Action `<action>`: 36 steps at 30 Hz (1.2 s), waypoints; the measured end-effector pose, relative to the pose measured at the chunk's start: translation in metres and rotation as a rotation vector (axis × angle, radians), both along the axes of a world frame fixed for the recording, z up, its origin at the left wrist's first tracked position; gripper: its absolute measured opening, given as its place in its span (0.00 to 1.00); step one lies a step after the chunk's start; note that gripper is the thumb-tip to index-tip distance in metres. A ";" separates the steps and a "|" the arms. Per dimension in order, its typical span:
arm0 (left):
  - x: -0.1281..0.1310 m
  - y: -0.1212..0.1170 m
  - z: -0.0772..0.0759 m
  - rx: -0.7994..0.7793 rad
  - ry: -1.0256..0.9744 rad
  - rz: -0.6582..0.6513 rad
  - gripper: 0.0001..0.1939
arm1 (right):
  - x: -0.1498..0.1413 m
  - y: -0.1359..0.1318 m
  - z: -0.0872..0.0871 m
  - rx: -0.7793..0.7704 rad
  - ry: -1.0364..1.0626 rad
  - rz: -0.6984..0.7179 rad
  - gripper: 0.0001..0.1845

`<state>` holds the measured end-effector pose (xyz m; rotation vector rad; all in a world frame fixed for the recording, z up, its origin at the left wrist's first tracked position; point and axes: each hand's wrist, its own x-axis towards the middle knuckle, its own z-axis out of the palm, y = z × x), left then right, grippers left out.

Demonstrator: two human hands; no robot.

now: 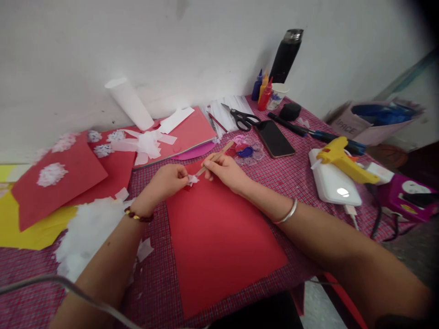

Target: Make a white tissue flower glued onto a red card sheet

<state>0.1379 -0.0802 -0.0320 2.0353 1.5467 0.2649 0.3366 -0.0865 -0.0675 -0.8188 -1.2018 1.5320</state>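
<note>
A sheet of red paper (219, 246) lies in front of me on the table. Over its far left corner, my left hand (171, 179) pinches a small crumpled piece of white tissue paper (194, 179). My right hand (224, 170) grips a thin wooden stick (225, 148) like a pencil, its lower tip at the tissue piece. A small wet-looking patch shows on the red paper beneath the tissue. Beyond my right hand sits a clear palette (254, 153) with blue and red paint. Loose white tissue squares (89, 228) are heaped beside my left forearm.
Red sheets (68, 183) with tissue puffs lie at left. Scissors (242, 119), a phone (276, 138) and paint bottles (264, 95) are at the back, near a black flask (286, 55). A yellow glue gun (338, 153) rests on a white box (334, 187) at right. A cable (68, 283) crosses lower left.
</note>
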 end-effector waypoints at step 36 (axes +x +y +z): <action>-0.002 0.011 -0.010 -0.071 -0.241 -0.110 0.03 | -0.004 -0.002 -0.008 0.218 -0.271 -0.006 0.09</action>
